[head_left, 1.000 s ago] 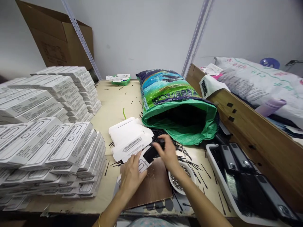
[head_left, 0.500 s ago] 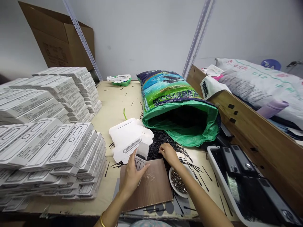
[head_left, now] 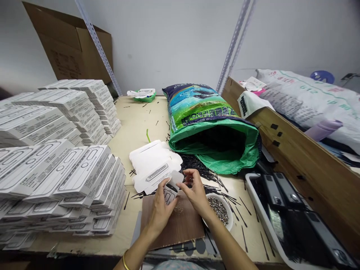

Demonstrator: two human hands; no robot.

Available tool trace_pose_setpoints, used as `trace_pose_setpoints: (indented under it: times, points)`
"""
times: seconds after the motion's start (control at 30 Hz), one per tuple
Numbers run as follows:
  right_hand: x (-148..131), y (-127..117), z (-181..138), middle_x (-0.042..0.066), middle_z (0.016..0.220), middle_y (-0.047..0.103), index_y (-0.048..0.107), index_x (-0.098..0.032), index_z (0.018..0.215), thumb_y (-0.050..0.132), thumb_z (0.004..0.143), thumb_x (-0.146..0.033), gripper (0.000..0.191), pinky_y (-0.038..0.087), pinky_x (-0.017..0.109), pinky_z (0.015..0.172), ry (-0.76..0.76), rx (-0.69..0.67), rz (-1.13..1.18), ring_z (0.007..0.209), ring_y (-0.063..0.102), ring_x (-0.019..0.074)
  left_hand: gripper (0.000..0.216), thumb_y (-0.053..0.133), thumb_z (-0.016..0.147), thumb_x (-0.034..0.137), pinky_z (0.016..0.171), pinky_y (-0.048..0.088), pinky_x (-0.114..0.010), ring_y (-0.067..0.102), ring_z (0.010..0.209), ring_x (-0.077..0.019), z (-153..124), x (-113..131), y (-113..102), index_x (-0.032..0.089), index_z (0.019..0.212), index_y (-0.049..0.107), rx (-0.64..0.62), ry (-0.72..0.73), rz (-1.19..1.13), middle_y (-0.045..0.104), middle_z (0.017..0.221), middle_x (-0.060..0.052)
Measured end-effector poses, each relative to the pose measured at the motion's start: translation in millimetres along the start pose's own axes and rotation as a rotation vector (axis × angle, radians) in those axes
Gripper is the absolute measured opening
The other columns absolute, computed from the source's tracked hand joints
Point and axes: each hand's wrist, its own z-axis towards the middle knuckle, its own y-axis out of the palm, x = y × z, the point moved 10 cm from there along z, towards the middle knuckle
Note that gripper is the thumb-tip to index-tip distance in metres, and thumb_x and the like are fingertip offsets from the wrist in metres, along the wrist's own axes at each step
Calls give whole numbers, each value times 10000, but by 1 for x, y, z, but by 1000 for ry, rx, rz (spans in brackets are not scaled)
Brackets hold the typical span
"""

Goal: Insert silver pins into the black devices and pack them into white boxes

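My left hand is wrapped round a small white cardboard box that stands tilted above a brown board. The box's top end is open, its flap raised, and something dark shows inside. My right hand is at the flap, thumb and fingers bent close together; what they pinch, if anything, is hidden. Behind that hand lies a heap of thin black sticks. A white bowl of small metal pieces stands beside my right wrist. Flat unfolded white cartons lie just beyond the box.
Stacks of white boxes fill the left side. An open green-lined sack lies at the back middle. On the right, a white tray holds dark and grey parts beside a wooden barrier. Loose black sticks are scattered about.
My right hand has moved from the heap of black sticks left and toward me to the box's open end. My left hand has shifted the box slightly right and tilted it. The bowl has moved slightly right.
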Motion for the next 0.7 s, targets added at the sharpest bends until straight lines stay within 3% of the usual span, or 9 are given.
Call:
trace_pose_setpoints:
  times: [0.07,0.13,0.2,0.3,0.53,0.7]
  points:
    - [15,15,0,47,969,546,473,-183,1111,695,750,-371,464,460,265,700,76,-42,158,823,538,159,421,571,802,244,1032,386,-407,513,1176,-201,0,3,0,213,1193,419,-7,26,28,540,1208,-92]
    - [17,32,-5,29,863,547,511,-173,1002,600,836,-394,290,447,261,685,61,-82,192,771,534,152,391,577,780,216,1017,399,-394,536,1139,-197,1,6,0,207,1140,427,-19,43,34,560,1161,-87]
    - [7,40,-13,49,872,552,561,-162,919,491,911,-368,217,441,271,733,-44,-50,76,819,542,159,483,562,795,216,1040,384,-383,500,1211,-195,2,3,-3,203,1231,354,-5,14,-24,520,1260,-118]
    - [-16,53,-30,88,1076,558,608,-171,1004,458,934,-300,210,424,292,886,-235,-57,-77,1030,533,176,610,471,886,273,1064,369,-376,439,1296,-185,1,-5,-7,186,1400,153,11,-59,-137,429,1391,-175]
    - [-17,48,-28,60,1003,598,585,-189,1010,412,954,-253,192,450,289,844,-202,-4,-121,949,564,155,711,535,853,288,1111,304,-404,329,1376,-215,-4,-15,-5,195,1434,137,25,-71,-81,306,1482,-168]
    - [-22,59,-47,93,1187,567,589,-211,1106,451,939,-252,220,407,375,985,-363,-73,-157,1149,498,201,500,414,903,310,1007,419,-403,512,1212,-218,-4,-21,-7,141,1329,216,15,-129,-94,469,1323,-195]
